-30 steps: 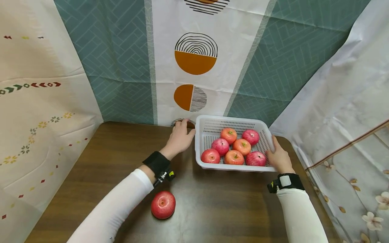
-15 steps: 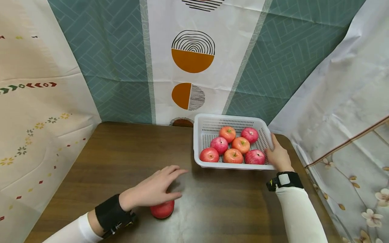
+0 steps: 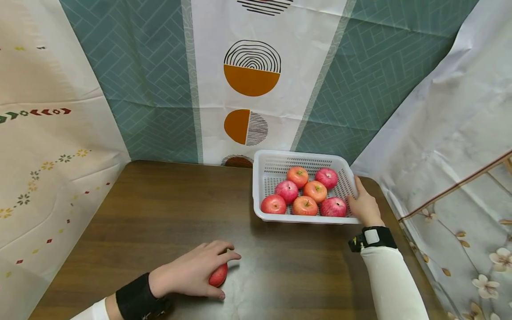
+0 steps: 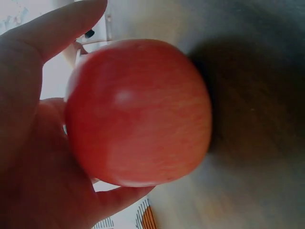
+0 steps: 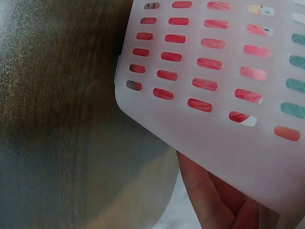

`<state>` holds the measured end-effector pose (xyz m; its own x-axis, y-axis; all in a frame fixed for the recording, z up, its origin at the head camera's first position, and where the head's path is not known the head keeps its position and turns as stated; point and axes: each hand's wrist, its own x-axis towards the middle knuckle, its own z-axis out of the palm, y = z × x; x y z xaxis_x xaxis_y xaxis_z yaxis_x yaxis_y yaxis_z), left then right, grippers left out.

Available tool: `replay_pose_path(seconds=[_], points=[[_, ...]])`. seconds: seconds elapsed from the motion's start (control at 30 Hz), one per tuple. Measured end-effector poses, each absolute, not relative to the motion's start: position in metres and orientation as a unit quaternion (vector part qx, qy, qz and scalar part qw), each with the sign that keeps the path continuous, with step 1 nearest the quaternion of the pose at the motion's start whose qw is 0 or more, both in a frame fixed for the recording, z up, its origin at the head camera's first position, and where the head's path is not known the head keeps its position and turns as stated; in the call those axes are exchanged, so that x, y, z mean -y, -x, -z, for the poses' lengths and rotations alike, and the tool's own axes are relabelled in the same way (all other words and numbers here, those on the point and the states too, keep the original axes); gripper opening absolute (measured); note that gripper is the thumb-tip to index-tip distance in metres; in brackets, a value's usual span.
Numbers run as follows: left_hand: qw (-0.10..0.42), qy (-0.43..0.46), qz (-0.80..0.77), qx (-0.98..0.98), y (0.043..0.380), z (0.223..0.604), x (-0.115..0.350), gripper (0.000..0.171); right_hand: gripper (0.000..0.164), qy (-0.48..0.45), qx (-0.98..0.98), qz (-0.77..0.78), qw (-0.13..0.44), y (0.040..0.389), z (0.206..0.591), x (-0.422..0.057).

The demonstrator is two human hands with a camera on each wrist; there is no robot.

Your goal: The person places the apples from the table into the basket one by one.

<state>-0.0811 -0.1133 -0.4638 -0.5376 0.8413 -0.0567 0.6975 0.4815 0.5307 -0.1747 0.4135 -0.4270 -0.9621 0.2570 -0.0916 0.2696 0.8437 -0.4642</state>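
A red apple (image 3: 218, 275) stands on the wooden table at the front, left of the basket. My left hand (image 3: 192, 270) holds it from the left, fingers curved over its far side and thumb on the near side. In the left wrist view the apple (image 4: 138, 114) fills the middle; a gap shows between it and the thumb, while a lower finger touches it. With my right hand (image 3: 365, 206) I grip the right rim of a white slotted plastic basket (image 3: 258, 189). Several red and orange-red apples lie inside. Fingers (image 5: 202, 195) show past the rim in the right wrist view.
The brown wooden table (image 3: 180, 200) has a patterned curtain (image 3: 160, 89) along its back edge. Pale cloths hang at both sides, and a thin rod (image 3: 456, 186) runs along the right-hand one.
My left hand has come away from the basket's left side, moved toward the front left, and curved round the single apple, which has shifted slightly right. The right hand stays on the basket.
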Motion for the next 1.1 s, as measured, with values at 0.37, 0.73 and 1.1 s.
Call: replay_pose_path(seconds=[0.37,0.73,1.1], points=[[0.121,-0.472,-0.207,-0.848,0.079,0.474,0.1133,0.059,0.078,-0.141,-0.959,0.245,0.013,0.1753,0.4281,-0.413],[0.133,-0.474,-0.183,-0.851,0.0825,0.471,0.1144,0.079,0.078,-0.147,-0.959,0.242,0.017,0.1759,0.4276,-0.4116],[0.135,-0.475,-0.182,-0.85,0.0868,0.4707,0.1121,0.069,0.077,-0.147,-0.958,0.246,0.014,0.1753,0.4276,-0.4113]])
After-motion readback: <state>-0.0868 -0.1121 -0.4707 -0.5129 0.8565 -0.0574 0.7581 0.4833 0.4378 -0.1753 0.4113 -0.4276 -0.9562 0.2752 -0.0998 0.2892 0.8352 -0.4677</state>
